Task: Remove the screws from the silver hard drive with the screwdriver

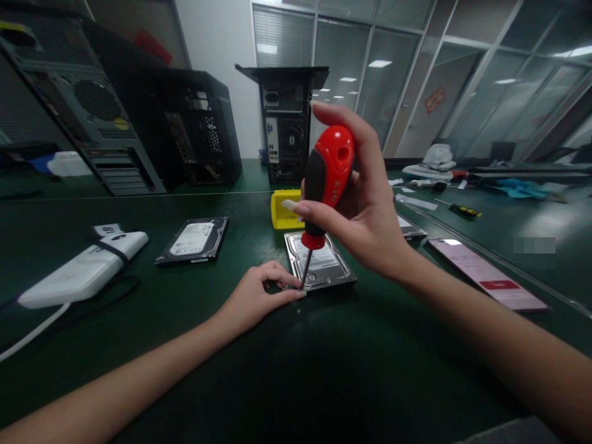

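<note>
My right hand (377,213) is wrapped round the red and black handle of a screwdriver (340,160), thumb at its front. The shaft slants steeply down to the near left corner of a silver hard drive (330,262), which lies flat on the green table. Thumb and forefinger of my left hand (252,293) pinch together at the screwdriver's tip, against that corner; whatever they hold is hidden. A tiny object (298,311), perhaps a screw, lies on the table just in front of the drive.
Left are another hard drive (192,239) and a white power strip (86,268) with cables. A yellow case (281,209) stands behind the silver drive. Computer towers (203,129) line the back. A pink phone (490,274) and a small screwdriver (464,210) lie right.
</note>
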A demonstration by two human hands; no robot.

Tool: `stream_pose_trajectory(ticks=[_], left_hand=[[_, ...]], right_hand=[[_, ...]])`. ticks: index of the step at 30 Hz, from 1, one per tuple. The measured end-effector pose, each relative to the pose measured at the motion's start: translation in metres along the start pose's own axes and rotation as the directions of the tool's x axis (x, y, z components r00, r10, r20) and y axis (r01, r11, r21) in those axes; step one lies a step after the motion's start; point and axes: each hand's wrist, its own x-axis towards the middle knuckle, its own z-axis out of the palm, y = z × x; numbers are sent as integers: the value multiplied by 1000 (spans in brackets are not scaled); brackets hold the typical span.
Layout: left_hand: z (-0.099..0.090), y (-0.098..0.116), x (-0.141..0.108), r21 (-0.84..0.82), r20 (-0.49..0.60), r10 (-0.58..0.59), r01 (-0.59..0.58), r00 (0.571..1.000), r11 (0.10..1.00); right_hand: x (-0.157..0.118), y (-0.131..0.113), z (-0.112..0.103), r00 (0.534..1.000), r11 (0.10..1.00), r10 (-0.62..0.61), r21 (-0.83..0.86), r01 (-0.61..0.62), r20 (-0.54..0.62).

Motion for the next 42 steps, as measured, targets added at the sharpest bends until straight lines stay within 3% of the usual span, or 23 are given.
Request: stream_pose_trajectory(ticks=[27, 34, 42], left_hand=[[0, 1, 1, 14, -3, -8, 8, 1000, 1000], [1, 2, 0, 6, 1, -2, 2, 1000, 1000], [1, -2, 0, 0, 9, 10, -10, 1000, 1000]], right_hand=[[0, -1, 1, 1000, 1000, 2, -9, -2, -5], [0, -1, 1, 1000, 997, -22, -76, 22, -3], [-1, 0, 2, 999, 999, -33, -12, 33, -3]])
